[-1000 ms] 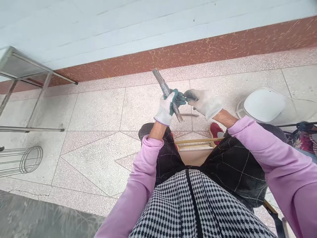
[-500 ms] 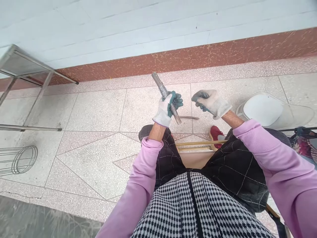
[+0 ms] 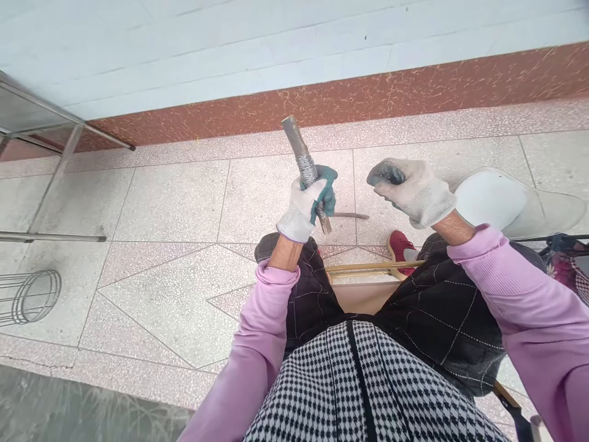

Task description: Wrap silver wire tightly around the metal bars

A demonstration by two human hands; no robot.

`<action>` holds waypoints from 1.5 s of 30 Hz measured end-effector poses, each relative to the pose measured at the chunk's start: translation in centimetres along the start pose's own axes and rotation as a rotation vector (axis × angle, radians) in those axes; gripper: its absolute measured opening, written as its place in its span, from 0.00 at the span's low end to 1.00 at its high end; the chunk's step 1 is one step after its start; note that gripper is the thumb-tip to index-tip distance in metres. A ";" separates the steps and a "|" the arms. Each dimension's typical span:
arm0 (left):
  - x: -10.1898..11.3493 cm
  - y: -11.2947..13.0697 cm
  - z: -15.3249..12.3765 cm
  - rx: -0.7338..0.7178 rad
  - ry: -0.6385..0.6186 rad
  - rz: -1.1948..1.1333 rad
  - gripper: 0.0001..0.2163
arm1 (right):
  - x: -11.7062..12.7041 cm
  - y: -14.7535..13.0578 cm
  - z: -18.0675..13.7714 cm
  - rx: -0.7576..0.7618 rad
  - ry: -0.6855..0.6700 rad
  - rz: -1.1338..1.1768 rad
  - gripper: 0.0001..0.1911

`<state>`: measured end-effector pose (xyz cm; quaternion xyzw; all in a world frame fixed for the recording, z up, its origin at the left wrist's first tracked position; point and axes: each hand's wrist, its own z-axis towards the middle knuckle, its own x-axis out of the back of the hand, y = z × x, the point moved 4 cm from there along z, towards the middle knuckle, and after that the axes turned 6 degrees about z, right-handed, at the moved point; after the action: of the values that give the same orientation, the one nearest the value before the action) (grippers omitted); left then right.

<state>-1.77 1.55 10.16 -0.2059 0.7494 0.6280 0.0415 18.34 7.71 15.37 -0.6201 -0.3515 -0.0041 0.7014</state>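
The gloved left hand (image 3: 307, 202) is clenched round a wire-wound metal rod (image 3: 302, 161), which tilts up and away above the knees. The gloved right hand (image 3: 411, 191) (curled into a fist, contents hidden) hovers apart to its right.

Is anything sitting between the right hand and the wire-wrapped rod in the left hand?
Nothing visible does. The left hand grips the wire-wrapped rod upright and tilted, and the right hand is closed beside it, apart from it. Only open air over the tiled floor shows in the gap.
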 end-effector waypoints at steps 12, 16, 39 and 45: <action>-1.7 -0.1 -2.0 0.133 -0.307 0.204 0.13 | 1.2 -0.8 -3.3 0.002 -0.065 -0.042 0.10; -1.7 -0.4 -2.4 0.159 -0.301 0.225 0.10 | 1.1 -1.5 -3.5 0.014 -0.065 -0.054 0.10; -1.9 2.6 -4.4 0.054 -0.092 0.314 0.12 | 1.2 -2.5 -4.4 0.159 -0.067 -0.156 0.09; -1.7 2.5 -4.7 0.015 -0.114 0.345 0.10 | 0.8 -2.6 -4.4 0.104 -0.093 -0.144 0.08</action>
<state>-0.23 -2.22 13.98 -0.0377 0.7746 0.6309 -0.0228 19.95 3.57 18.09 -0.5556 -0.4268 -0.0075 0.7135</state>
